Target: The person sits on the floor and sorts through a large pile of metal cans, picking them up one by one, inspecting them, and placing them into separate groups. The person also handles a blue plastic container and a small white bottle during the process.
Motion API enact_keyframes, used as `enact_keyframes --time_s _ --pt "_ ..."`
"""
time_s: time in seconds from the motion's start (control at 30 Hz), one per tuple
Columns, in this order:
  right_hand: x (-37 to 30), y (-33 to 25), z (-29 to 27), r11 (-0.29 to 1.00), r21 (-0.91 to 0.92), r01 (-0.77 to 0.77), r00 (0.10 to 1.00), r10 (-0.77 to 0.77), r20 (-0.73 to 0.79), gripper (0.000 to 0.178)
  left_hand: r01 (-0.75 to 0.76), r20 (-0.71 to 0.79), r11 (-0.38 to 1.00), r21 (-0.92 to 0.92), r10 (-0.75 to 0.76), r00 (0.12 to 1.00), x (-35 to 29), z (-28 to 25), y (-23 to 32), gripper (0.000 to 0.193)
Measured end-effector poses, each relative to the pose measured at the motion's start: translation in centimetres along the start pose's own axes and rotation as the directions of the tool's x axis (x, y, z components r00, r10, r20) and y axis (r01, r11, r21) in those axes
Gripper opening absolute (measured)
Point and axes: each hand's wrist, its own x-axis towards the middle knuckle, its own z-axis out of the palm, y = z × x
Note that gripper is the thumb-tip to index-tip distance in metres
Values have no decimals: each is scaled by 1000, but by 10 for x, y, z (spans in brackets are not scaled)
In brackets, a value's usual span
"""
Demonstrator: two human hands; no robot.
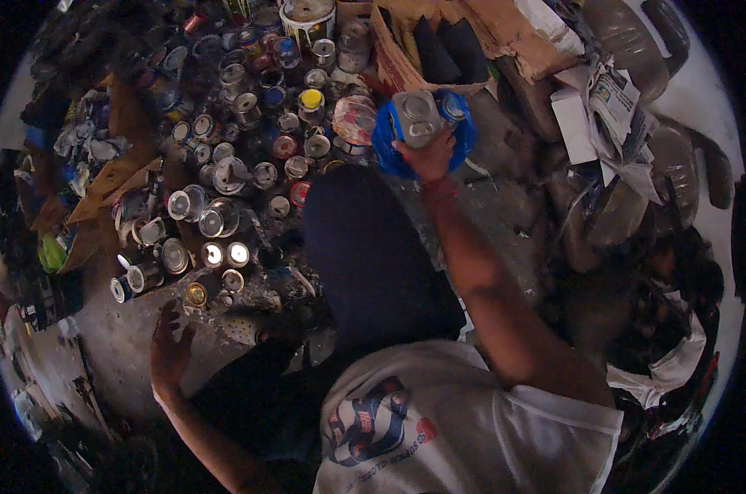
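Observation:
My right hand (429,156) reaches far forward and is closed on the near edge of a rectangular metal tin (416,111) with a grey top. That tin sits in a blue plastic bag (465,142), beside a smaller round can (453,107). Low on the left, my left hand (172,344) hovers over the floor with its fingers apart and nothing in it. Nearest to it are a can with a yellowish lid (196,294) and a can with a pale stick (145,277) leaning from it.
Many paint cans crowd the floor, including a yellow-topped can (311,100) and a large white bucket (308,18). An open cardboard box (397,62) stands beyond the bag. Newspapers (612,107) lie on plastic chairs (628,49) at right. Cardboard scraps (113,189) are heaped at left.

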Motion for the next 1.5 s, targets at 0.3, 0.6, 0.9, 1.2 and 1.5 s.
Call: enact_keyframes --time_s 0.3,0.6,0.9,1.2,1.5 --pt "-23 -8 -8 992 0 126 981 -124 -146 116 -38 -77 999 20 39 996 -13 -3 16 65" --pt "-2 -37 -98 919 284 273 962 -254 -102 102 40 -76 999 25 -38 996 12 9 -26 63" --pt "38 -97 -220 829 552 88 996 -91 -23 94 82 -64 997 3 -81 995 11 6 -9 64" --pt "3 -126 -358 882 435 180 982 -189 -22 88 -47 -53 998 -34 45 998 -11 0 13 65" --pt "-57 -35 -342 927 373 42 942 -162 295 98 6 5 999 51 -6 1000 -7 3 7 65"
